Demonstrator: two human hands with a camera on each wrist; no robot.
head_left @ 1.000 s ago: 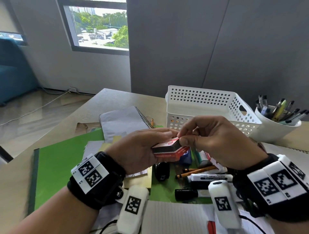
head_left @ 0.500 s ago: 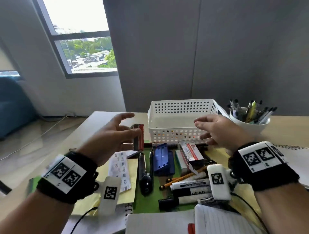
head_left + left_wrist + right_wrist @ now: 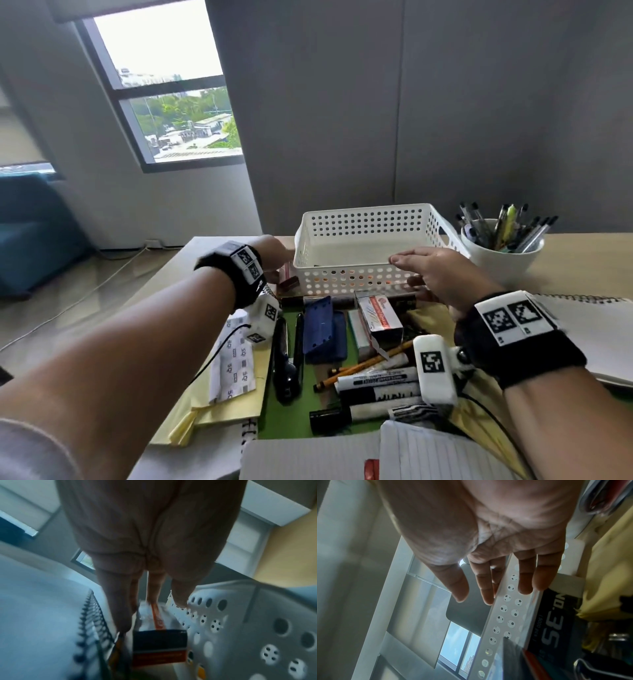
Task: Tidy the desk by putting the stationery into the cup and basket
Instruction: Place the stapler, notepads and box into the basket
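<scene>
Head high; wrists close, blurry, basket (image 3: 363,219)-shared

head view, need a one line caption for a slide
Both hands reach for the white basket: right hand at its near rim, left hand by its left wall, stationery spread on the desk before it.

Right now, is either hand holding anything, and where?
The right hand rests straight fingers on the near rim of the white perforated plastic basket. Whether the left hand grips the red-and-black box cannot be told.
</scene>
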